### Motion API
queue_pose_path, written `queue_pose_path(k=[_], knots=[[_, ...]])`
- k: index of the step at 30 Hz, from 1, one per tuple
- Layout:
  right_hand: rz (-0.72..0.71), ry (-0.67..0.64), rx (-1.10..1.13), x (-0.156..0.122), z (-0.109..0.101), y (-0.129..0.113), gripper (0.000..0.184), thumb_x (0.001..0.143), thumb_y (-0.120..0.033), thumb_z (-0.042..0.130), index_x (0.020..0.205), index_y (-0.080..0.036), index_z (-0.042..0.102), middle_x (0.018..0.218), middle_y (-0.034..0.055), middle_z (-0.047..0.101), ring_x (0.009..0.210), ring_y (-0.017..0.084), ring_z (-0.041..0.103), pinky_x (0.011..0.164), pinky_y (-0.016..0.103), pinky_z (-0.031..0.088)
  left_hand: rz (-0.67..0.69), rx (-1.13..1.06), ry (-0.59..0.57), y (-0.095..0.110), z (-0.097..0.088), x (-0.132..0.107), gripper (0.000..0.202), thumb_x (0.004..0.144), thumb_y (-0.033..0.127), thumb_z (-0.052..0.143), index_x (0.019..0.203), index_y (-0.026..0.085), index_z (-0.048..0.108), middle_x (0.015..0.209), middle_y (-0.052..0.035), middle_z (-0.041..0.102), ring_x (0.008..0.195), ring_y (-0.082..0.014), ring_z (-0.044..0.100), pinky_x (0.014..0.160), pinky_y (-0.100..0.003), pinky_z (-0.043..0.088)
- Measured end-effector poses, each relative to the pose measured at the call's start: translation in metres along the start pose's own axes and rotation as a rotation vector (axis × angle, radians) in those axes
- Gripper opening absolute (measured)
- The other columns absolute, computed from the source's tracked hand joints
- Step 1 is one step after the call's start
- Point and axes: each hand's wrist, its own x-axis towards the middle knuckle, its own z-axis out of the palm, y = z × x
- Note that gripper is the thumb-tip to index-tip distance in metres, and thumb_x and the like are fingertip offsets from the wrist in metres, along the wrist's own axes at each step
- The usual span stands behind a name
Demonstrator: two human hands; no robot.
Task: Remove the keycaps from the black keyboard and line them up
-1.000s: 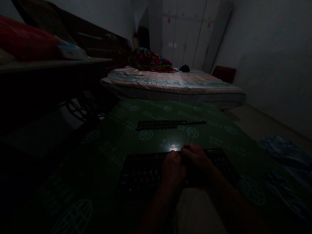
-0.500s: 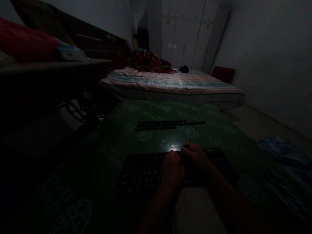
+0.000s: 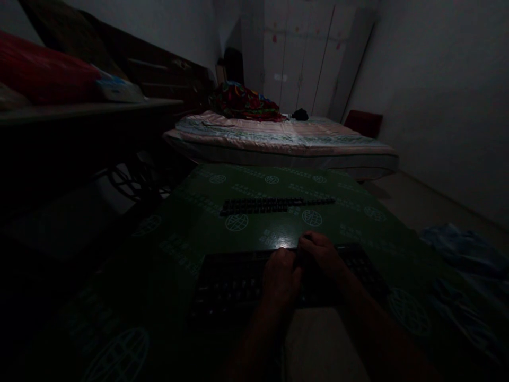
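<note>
A black keyboard (image 3: 233,284) lies on the green table, dim in the low light. Over its middle, my left hand (image 3: 281,277) is closed with the knuckles up; whatever its fingers hold is hidden. Close beside it on the right, my right hand (image 3: 320,255) pinches a small dark tool whose wires showed a moment earlier, seemingly a keycap puller (image 3: 307,237). The wires cannot be made out now. Beyond the keyboard, several loose black keycaps (image 3: 254,205) are laid out in rows on the tabletop.
The green table (image 3: 191,223) bears white globe prints and lettering. Past its far edge stands a bed (image 3: 286,139) with a red patterned blanket (image 3: 246,102). A shelf (image 3: 79,109) with a red bag (image 3: 43,69) is at left. Bluish cloth (image 3: 461,246) lies at right.
My right hand has turned a little, and the two thin wires that pointed up from it no longer show. My left hand, the keyboard and the keycap rows stay nearly in place.
</note>
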Motion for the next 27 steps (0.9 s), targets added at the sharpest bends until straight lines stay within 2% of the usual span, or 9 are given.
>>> queue_pose_path(k=[8,16,21,24,27], knots=[[-0.036,-0.010,0.057,-0.001,-0.001,0.001,0.026,0.076,-0.038,0.054,0.063,-0.016,0.054,0.055,-0.0026,0.052,0.049,0.009,0.047,0.048,0.021,0.037,-0.012,-0.118,0.037,0.000,-0.002,-0.002,0.018,0.075,0.015,0.047,0.088,0.019,0.060,0.091,-0.0053,0.062,0.089,-0.0188,0.055,0.078,-0.029,0.041],[-0.123,-0.018,0.088,-0.006,-0.001,-0.012,0.020,0.075,-0.035,0.056,0.066,-0.017,0.057,0.059,-0.0011,0.057,0.054,0.011,0.052,0.054,0.023,0.042,-0.107,-0.333,0.075,0.001,-0.007,-0.003,0.016,0.075,0.019,0.049,0.085,0.021,0.061,0.087,-0.0021,0.067,0.082,-0.0160,0.060,0.070,-0.023,0.043],[-0.141,-0.010,0.035,-0.008,0.000,-0.017,0.018,0.075,-0.034,0.056,0.068,-0.017,0.058,0.058,-0.0014,0.058,0.057,0.012,0.054,0.057,0.024,0.043,-0.169,-0.478,0.088,0.001,-0.012,-0.003,0.013,0.072,0.019,0.051,0.078,0.020,0.062,0.075,0.0006,0.067,0.071,-0.0143,0.062,0.062,-0.021,0.044],[-0.154,0.022,0.007,-0.009,0.001,-0.021,0.019,0.075,-0.034,0.056,0.068,-0.017,0.059,0.060,-0.0005,0.059,0.059,0.013,0.055,0.059,0.025,0.044,-0.192,-0.535,0.102,0.000,-0.012,-0.002,0.012,0.069,0.019,0.053,0.077,0.019,0.062,0.074,0.0010,0.066,0.070,-0.0146,0.062,0.062,-0.022,0.044],[-0.189,0.152,-0.036,-0.011,0.002,-0.027,0.022,0.077,-0.035,0.053,0.066,-0.017,0.060,0.065,0.0013,0.062,0.065,0.015,0.057,0.063,0.026,0.044,-0.192,-0.581,0.157,0.000,-0.011,-0.001,0.015,0.068,0.021,0.056,0.081,0.019,0.062,0.077,0.0009,0.066,0.074,-0.0155,0.062,0.067,-0.024,0.046]])
